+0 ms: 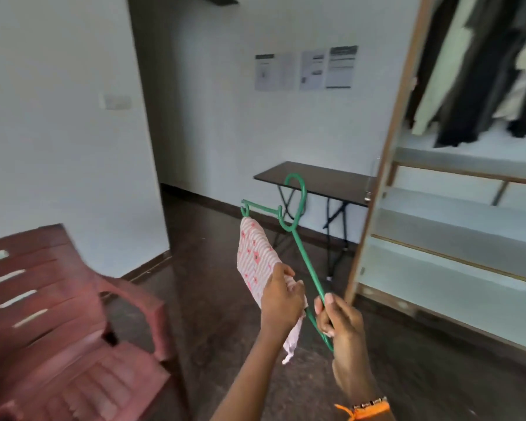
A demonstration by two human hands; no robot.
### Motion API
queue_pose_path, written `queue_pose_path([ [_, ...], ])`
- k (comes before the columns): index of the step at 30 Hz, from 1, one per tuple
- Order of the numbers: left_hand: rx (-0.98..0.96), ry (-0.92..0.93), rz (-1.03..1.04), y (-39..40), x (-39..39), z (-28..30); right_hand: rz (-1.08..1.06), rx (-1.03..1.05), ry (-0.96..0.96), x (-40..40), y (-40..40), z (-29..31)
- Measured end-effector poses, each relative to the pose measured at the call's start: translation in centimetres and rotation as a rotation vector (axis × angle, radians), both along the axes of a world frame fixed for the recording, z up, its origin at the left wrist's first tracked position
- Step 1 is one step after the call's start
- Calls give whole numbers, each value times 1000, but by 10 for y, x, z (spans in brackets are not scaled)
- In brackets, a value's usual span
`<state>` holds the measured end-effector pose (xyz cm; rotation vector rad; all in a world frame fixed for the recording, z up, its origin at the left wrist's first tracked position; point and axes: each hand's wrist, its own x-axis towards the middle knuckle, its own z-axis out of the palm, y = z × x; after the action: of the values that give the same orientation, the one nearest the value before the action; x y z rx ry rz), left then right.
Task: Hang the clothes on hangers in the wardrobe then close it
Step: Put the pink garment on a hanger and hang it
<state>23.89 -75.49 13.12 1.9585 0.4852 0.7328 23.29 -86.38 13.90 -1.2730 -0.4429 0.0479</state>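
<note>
- The right hand (340, 322) is closed around one arm of a green plastic hanger (298, 238), thumb and fingers pinched on the thin rod near its lower end.
- The hanger is held tilted in the air in front of the person, its hook uppermost and its other arm reaching out to the left, ending in a small notch.
- The left hand (281, 296) grips a small pink-and-white striped garment (255, 256), fingers curled shut over the cloth just beside the hanger rod.
- The garment's upper end hangs from the left tip of the hanger; its lower end trails down below the left hand.
- The two hands are close together, nearly touching, with the hanger rod running between them.
- An orange band (368, 410) sits on the right wrist.
- The wardrobe (386, 165) stands open at the right, with a wooden frame and pale shelves; dark and light clothes (474, 71) hang inside its upper part.
- A dark folding worktop (316, 177) stands against the far wall, behind the hanger and just left of the wardrobe.
- A reddish-brown plastic chair (58, 314) stands at the lower left on the dark floor.
- Several printed sheets (307, 69) are stuck on the white wall above the worktop; their text is too blurred to read.
</note>
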Motion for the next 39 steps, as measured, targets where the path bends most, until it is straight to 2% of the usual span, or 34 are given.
queue_pose_path([
  [8,-37,24,-268,-169,119,2,-273,-8,12,101,-153,5],
  [14,-44,43,-528,-255,215,7,-466,0,38,180,-231,11],
  [18,-169,36,-713,-297,295,20,-586,49,15,259,-285,26],
  [22,-163,56,-772,-322,398,39,-611,90,-26,345,-338,55],
  [26,-174,27,-817,-350,496,65,-697,46,-51,433,-387,93],
  [32,-61,18,-947,-415,625,106,-785,10,-176,568,-473,138],
  [36,-7,-72,-974,-465,715,140,-807,12,-249,663,-531,161],
  [39,3,-138,-920,-506,786,172,-843,4,-274,735,-571,182],
])
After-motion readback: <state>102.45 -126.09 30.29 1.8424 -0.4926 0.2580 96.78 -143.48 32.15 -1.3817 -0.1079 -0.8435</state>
